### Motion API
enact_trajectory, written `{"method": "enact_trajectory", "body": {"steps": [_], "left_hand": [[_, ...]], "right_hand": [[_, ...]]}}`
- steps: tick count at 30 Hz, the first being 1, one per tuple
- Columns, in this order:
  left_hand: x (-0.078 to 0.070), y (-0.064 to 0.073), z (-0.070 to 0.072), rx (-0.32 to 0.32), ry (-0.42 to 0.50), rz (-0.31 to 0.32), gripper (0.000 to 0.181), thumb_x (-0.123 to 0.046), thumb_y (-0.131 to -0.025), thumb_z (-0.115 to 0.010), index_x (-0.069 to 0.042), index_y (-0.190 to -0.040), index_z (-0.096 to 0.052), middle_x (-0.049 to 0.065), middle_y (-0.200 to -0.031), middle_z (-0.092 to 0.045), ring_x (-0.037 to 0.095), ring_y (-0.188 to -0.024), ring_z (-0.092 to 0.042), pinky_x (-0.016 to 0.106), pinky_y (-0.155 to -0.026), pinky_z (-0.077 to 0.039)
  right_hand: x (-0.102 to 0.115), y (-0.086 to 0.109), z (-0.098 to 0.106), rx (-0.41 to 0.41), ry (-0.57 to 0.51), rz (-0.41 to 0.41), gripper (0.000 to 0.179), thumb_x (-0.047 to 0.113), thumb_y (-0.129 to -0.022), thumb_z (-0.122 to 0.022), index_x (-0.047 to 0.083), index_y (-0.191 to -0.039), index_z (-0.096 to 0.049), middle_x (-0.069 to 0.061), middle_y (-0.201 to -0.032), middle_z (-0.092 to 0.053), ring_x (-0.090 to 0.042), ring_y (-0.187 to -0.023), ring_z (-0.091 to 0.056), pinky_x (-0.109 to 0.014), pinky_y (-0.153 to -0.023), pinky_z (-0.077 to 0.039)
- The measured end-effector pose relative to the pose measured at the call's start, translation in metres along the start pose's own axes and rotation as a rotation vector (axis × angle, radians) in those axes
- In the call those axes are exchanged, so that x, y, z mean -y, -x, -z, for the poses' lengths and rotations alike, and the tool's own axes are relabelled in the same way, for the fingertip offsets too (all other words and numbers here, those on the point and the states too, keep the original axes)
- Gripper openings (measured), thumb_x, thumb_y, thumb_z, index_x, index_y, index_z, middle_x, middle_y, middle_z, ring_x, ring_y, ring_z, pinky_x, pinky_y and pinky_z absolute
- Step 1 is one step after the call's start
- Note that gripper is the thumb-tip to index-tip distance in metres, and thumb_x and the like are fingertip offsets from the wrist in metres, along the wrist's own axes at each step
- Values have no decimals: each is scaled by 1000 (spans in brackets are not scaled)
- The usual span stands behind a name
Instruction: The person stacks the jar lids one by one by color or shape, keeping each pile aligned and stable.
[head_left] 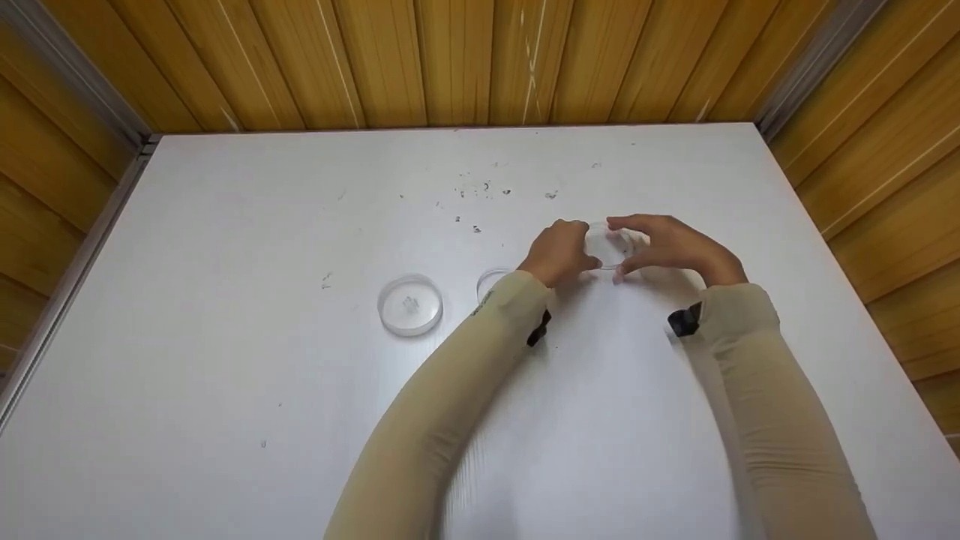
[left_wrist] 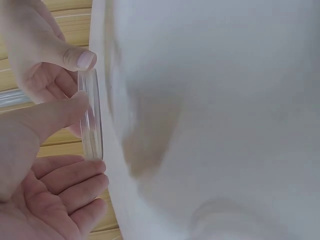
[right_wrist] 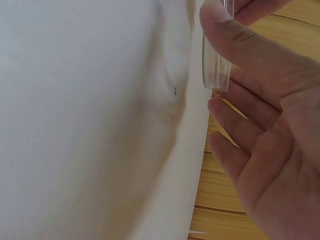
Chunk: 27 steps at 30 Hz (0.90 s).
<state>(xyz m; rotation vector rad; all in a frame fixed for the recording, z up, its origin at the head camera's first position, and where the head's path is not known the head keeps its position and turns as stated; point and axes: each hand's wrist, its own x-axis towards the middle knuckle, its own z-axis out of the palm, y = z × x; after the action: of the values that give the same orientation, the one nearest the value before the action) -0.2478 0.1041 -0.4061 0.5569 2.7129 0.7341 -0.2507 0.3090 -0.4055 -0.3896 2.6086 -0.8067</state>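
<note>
A clear round petri dish point(head_left: 606, 249) is up off the white table between both hands. My left hand point(head_left: 559, 251) grips its left side, thumb on one edge and fingertips on the other. From the right side my right hand point(head_left: 675, 244) holds it, with thumb and fingers spread around the rim. In the left wrist view the dish point(left_wrist: 91, 115) is seen edge-on, and the right thumb point(left_wrist: 86, 60) presses its upper end. The right wrist view shows the dish point(right_wrist: 216, 62) partly covered by the right thumb.
On the white table point(head_left: 225, 360), left of the hands, stands a clear round dish point(head_left: 410, 306) with a whitish mark in its middle. Another clear dish point(head_left: 491, 279) is partly hidden by the left sleeve. Wood-pattern walls point(head_left: 450, 67) border the table's back and sides.
</note>
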Motion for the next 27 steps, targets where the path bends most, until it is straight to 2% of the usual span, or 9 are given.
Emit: {"method": "enact_trajectory", "body": {"steps": [4, 11, 14, 22, 27], "left_hand": [[1, 2, 7, -3, -12, -16, 49, -28, -84, -75, -8, -126, -61, 3, -119, -66, 15, -106, -59, 28, -95, -47], [9, 6, 20, 18, -15, -26, 60, -29, -84, -75, -8, -136, -54, 3, -133, -60, 17, -122, -55, 28, -104, -43], [13, 9, 27, 21, -28, -53, 62, -30, -83, -75, -7, -137, -53, 4, -135, -58, 19, -126, -52, 29, -106, -42], [30, 24, 46, 31, -11, -103, 64, -31, -83, -76, -5, -137, -53, 7, -134, -60, 20, -123, -54, 31, -103, -44], [42, 34, 53, 38, 15, -113, 64, -31, -82, -77, -5, -136, -54, 8, -132, -61, 21, -121, -55, 33, -102, -45]], "right_hand": [[5, -2, 3, -1, -1, 22, 86, 32, -75, -83, 14, -147, -40, -9, -149, -43, -32, -144, -27, -56, -114, -24], [14, -6, 3, -6, 17, 65, 87, 32, -74, -83, 12, -147, -40, -11, -145, -47, -32, -141, -30, -56, -112, -28], [19, -8, 2, -21, 17, 91, 86, 33, -74, -83, 12, -146, -41, -10, -143, -49, -31, -139, -33, -56, -111, -29], [36, -11, -5, -40, 3, 162, 86, 36, -71, -85, 13, -144, -45, -6, -137, -53, -26, -134, -40, -52, -110, -32], [45, -13, -12, -42, 2, 214, 85, 36, -71, -85, 10, -142, -46, -9, -134, -54, -27, -132, -42, -52, -109, -33]]}}
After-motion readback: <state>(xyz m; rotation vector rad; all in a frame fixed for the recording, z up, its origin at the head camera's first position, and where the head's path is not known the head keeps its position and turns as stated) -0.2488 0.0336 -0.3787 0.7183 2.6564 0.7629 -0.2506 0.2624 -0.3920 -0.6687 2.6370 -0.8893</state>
